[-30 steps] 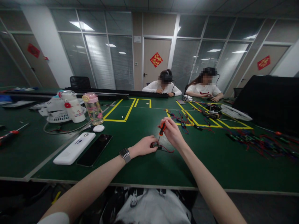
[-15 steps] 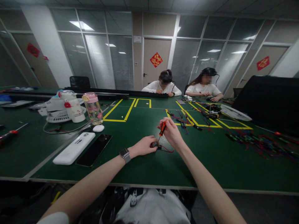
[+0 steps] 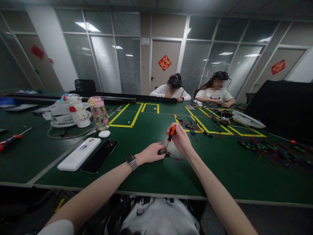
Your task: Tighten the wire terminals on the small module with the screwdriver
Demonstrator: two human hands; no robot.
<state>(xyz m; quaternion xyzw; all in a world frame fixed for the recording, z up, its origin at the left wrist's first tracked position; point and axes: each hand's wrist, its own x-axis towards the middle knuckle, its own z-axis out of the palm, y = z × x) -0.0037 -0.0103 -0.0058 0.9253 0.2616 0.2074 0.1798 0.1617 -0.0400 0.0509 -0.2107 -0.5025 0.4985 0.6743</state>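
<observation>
In the head view, the person's left hand (image 3: 151, 152) is resting on the green tabletop (image 3: 156, 178) near the middle. Its fingers are closing narrowly around a small dark part (image 3: 161, 152), pinning it against the surface. A thin red wire (image 3: 175, 158) is trailing from that part to the right, under the right hand (image 3: 181, 141). The right hand is hovering just above and to the right of the part. Its fingers are pinching the orange handle of a small screwdriver (image 3: 171, 131), which is pointing steeply down with its tip meeting the part. A grey wristwatch (image 3: 131, 161) is sitting on the left wrist.

To the left of the hands, a black phone (image 3: 99, 156) is lying flat just beside a white power bank (image 3: 79, 154), and a small white oval case (image 3: 104, 133) is lying a little farther back. Beyond them, a clear bottle with a pink lid (image 3: 99, 113) is standing upright next to a white bottle (image 3: 79, 114) and a white fan (image 3: 61, 121). A red-handled screwdriver (image 3: 11, 139) is lying at the far left edge. Yellow tape lines (image 3: 134, 117) are marking rectangles on the far half of the tabletop. Tangled bundles of wires (image 3: 269, 149) are spreading across the right side, well apart from the hands. Two other people (image 3: 171, 91) are sitting at the far side, their hands on the tabletop in front of them.
</observation>
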